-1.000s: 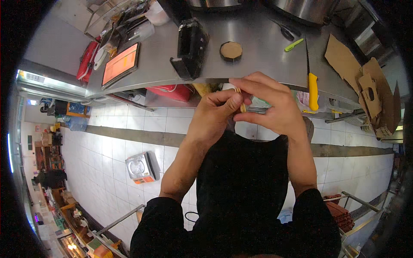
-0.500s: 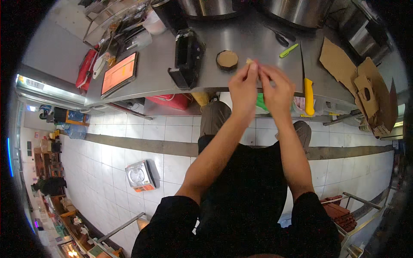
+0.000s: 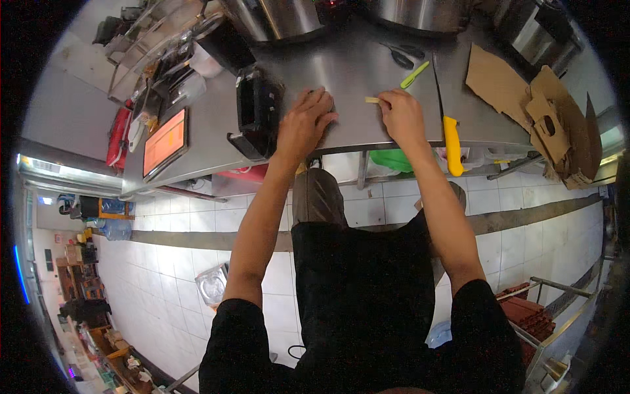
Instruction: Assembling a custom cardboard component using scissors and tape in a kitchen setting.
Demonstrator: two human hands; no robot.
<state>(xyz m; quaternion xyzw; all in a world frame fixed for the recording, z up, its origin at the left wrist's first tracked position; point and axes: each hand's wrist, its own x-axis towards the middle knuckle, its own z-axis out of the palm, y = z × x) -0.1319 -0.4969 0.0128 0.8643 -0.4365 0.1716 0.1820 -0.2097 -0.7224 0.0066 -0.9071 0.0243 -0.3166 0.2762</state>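
My left hand (image 3: 306, 125) lies over a round, dark-rimmed disc (image 3: 331, 103) on the steel table. Its fingers and thumb curl about the disc and hide most of it. To the left of that hand stands a black tape dispenser (image 3: 257, 108). My right hand (image 3: 403, 117) pinches a short pale yellow strip (image 3: 372, 100) between thumb and fingertips, just above the table. Beyond the right hand lie a lime-green pen (image 3: 415, 75) and black-handled scissors (image 3: 401, 58). A knife with a yellow handle (image 3: 453, 146) lies to its right, the handle reaching past the front edge.
Torn cardboard (image 3: 558, 125) sits at the table's right end. A tablet (image 3: 165, 143) with an orange screen lies at the left. Large steel pots (image 3: 420, 14) stand along the back. A scale (image 3: 213, 285) is on the tiled floor (image 3: 170, 256) behind left.
My hands, together before, are now apart. The left has moved left onto the disc; the right keeps the pale strip. The whole view has shifted slightly.
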